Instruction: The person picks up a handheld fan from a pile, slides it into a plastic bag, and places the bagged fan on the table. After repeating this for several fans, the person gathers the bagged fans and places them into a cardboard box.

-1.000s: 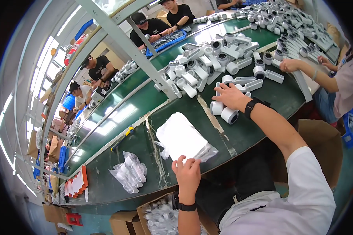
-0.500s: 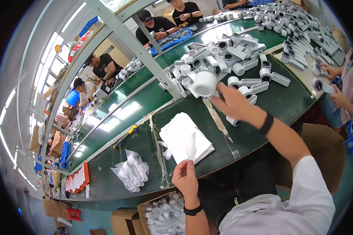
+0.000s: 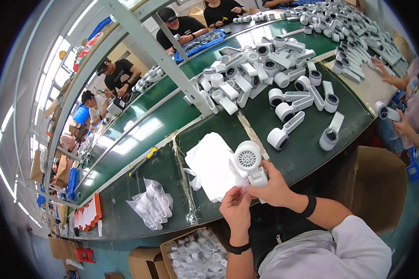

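My right hand point(image 3: 278, 189) is closed around the handle of a white handheld fan point(image 3: 247, 157), its round, slotted head tilted up and facing me. Just beside it, my left hand point(image 3: 237, 210) pinches the edge of a thin white bag point(image 3: 240, 180) from the near side. The two hands almost touch at the bag's edge, and the fan's handle end is partly hidden by my fingers. Under and left of them lies a stack of flat white bags point(image 3: 209, 166) on the green table.
Loose white fans point(image 3: 279, 138) lie right of the stack, with a big heap point(image 3: 246, 69) behind. Bagged fans point(image 3: 151, 204) and a yellow-black cutter point(image 3: 143, 162) lie left. Cardboard boxes point(image 3: 146, 260) stand below the table edge. A co-worker's hand point(image 3: 405, 124) holds a fan at right.
My right hand has brought the fan from the heap toward me, down over the bag stack. My left hand has shifted right to meet it, still pinching. Several loose fans on the right lie differently.
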A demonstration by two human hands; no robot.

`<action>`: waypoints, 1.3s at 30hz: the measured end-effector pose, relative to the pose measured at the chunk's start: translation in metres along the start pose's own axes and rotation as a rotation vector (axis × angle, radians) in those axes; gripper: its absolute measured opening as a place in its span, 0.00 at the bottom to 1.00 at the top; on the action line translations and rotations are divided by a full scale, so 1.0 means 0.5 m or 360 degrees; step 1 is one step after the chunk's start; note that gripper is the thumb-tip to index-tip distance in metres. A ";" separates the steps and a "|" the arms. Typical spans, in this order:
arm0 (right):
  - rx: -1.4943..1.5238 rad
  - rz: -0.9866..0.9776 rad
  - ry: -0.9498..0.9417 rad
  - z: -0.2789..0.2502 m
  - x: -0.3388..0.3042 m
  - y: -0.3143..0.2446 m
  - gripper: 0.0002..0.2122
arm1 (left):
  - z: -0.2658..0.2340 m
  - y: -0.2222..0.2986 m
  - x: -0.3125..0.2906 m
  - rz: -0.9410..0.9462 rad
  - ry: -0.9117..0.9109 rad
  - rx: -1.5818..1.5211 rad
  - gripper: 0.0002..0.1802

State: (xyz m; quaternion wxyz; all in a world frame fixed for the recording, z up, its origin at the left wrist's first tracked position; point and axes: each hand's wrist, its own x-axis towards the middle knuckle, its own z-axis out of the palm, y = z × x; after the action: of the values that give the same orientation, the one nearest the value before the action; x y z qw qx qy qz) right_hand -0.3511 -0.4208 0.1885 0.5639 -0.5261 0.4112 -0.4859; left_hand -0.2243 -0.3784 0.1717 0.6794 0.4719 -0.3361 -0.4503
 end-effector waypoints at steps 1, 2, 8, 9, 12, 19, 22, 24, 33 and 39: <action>0.0077 0.0092 -0.0004 0.000 0.001 -0.006 0.29 | -0.003 0.001 0.001 0.0001 0.0005 -0.0001 0.12; 0.0076 0.0093 -0.0008 -0.001 0.003 -0.005 0.29 | -0.008 0.003 0.002 -0.0069 -0.0095 -0.0019 0.12; 0.0029 0.0115 0.0040 -0.008 0.011 0.019 0.24 | -0.047 -0.013 0.018 -0.0316 -0.0153 -0.0424 0.06; -0.0048 0.0021 0.0123 -0.008 0.011 0.022 0.24 | -0.049 -0.013 0.020 -0.0312 -0.0076 -0.0598 0.05; -0.0118 -0.0065 0.0237 -0.018 0.013 0.026 0.23 | -0.048 0.012 0.030 -0.0278 0.0105 -0.0865 0.05; -0.0079 -0.0160 0.0102 -0.048 -0.014 -0.007 0.21 | -0.024 0.036 0.028 0.0044 0.0172 -0.0255 0.02; -0.0043 0.0079 -0.0366 -0.125 -0.052 -0.041 0.25 | -0.015 0.045 0.027 0.0149 0.0221 0.0000 0.04; -0.0276 -0.0084 -0.0668 -0.159 -0.064 -0.066 0.26 | -0.004 0.051 0.029 0.0176 0.0208 0.0063 0.04; -0.0931 0.0107 -0.1112 -0.144 -0.023 -0.088 0.44 | -0.009 0.072 0.025 0.0224 -0.0251 0.0286 0.06; -0.0637 0.0334 -0.1008 -0.107 -0.014 -0.060 0.38 | -0.020 0.085 0.005 0.0462 -0.0305 0.0492 0.05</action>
State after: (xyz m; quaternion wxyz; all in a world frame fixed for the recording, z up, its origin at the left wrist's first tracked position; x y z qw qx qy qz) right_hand -0.4082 -0.4237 0.2123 0.5958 -0.7048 0.3550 -0.1492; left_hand -0.2020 -0.3708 0.2087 0.6216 0.4722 -0.5286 -0.3337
